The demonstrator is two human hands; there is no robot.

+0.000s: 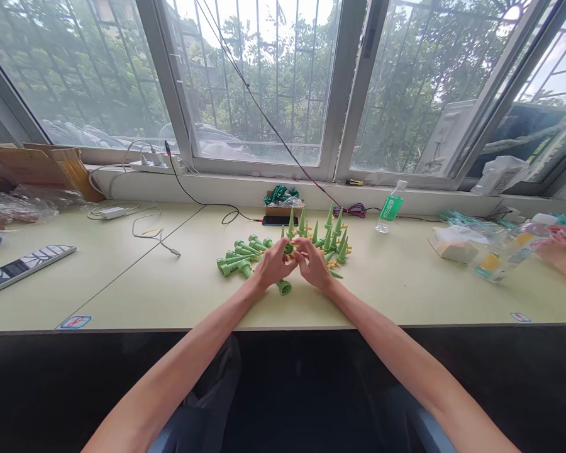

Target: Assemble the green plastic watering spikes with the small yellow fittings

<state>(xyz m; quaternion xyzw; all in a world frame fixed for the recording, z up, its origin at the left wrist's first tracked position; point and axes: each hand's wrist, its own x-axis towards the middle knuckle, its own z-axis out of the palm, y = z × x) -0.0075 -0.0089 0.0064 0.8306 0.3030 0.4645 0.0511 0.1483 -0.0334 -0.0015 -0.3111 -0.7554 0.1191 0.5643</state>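
The left hand (274,263) and right hand (312,264) met over the table (387,289), both fingering a small round green piece (288,249) between them. Upright green spikes (338,236) stood just beyond and to the right, while green tubes (236,261) lay to the left.

Pale table (387,299) — green spikes (342,248), box (283,209), bottle (390,207), cables (158,234) on top.
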